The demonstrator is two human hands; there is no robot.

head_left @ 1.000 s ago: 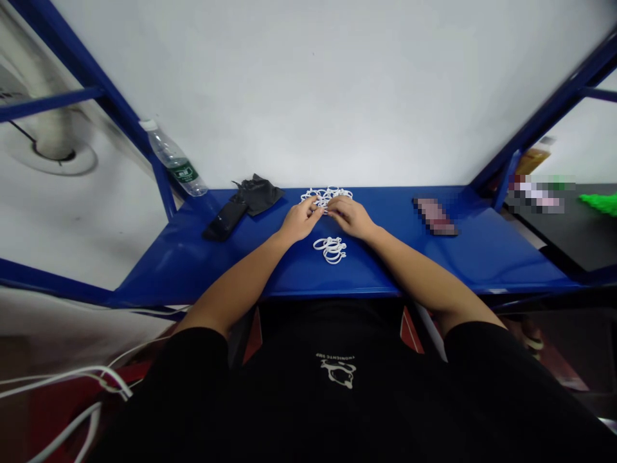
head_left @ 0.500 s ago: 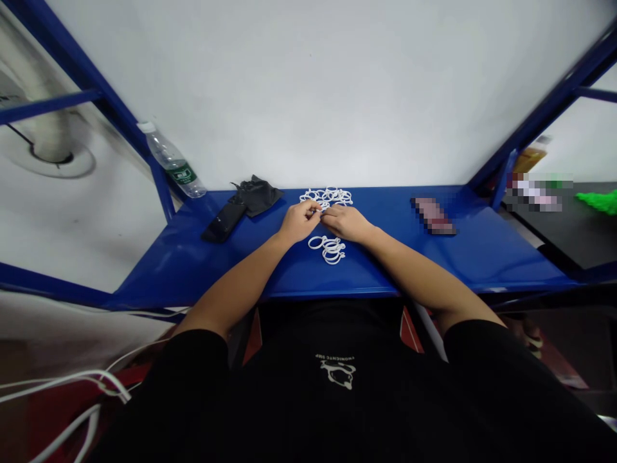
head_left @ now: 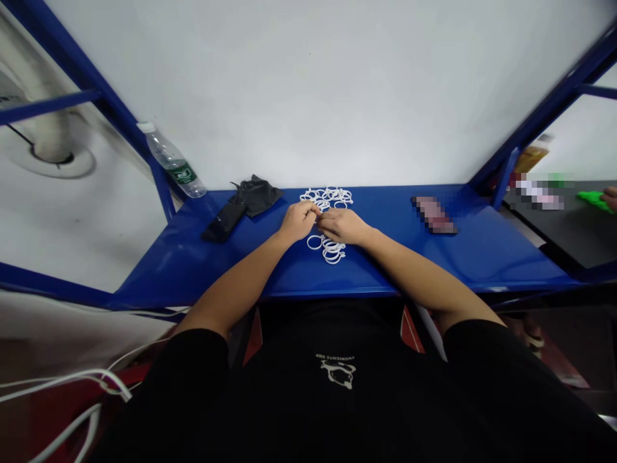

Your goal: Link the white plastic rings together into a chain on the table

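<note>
Over the middle of the blue desk point(head_left: 376, 267), my left hand point(head_left: 299, 220) and my right hand point(head_left: 343, 225) meet fingertip to fingertip. Both are closed in a pinch around a white plastic ring, mostly hidden by the fingers. Just beyond them lies a loose pile of white rings point(head_left: 340, 195) with small knobs, partly covered by my fingers. On the near side, below my right hand, a smaller group of the same white rings point(head_left: 332, 257) overlaps on the desk, with one ring point(head_left: 315, 242) at its left edge.
To the left lie a black phone point(head_left: 222, 222) and a black cloth pouch point(head_left: 258, 195); a clear bottle point(head_left: 176, 164) leans by the blue frame. A blurred-out phone-like object point(head_left: 434, 215) lies right. Another person's hand point(head_left: 611, 198) touches green stuff point(head_left: 590, 199) on the dark neighbouring table.
My joined fingertips have shifted slightly toward me and left, and my right hand sits closer to the near rings. Another person's hand has appeared at the far right edge.
</note>
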